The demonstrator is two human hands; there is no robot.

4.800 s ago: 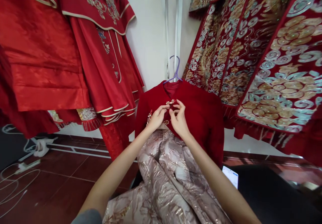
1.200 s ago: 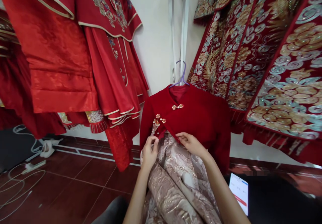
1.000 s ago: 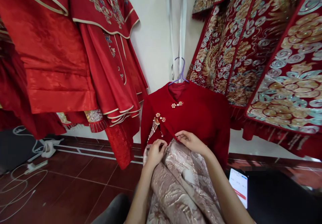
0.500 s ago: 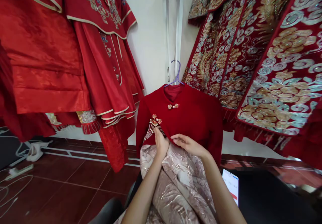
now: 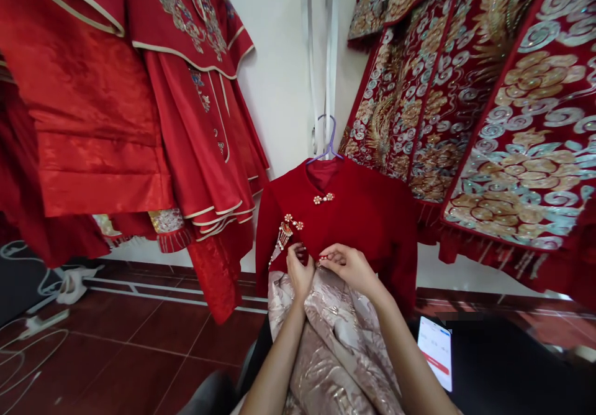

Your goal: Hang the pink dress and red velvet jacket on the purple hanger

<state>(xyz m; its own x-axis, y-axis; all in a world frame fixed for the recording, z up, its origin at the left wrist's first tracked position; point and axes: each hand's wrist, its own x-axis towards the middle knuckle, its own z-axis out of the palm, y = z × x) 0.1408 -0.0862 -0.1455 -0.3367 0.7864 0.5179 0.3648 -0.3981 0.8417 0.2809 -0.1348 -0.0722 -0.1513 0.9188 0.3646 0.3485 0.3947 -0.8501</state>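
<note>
A dark red velvet jacket hangs on a purple hanger against the white wall. It has a pearl clasp at the collar and a tasselled brooch lower left. My left hand and my right hand meet at the jacket's lower front edge, fingers pinched together on the red fabric or a small fastening there. Below them a pale pink and gold brocade skirt drapes down toward me.
Red satin robes hang at the left. Heavily embroidered red and gold garments hang at the right. A phone with a lit screen lies on a black surface at lower right. White cables lie on the brown tiled floor.
Both hands dropped from the collar clasp to the jacket's lower front edge. In the last second the left hand closed in beside the right, and both now pinch at the same spot.
</note>
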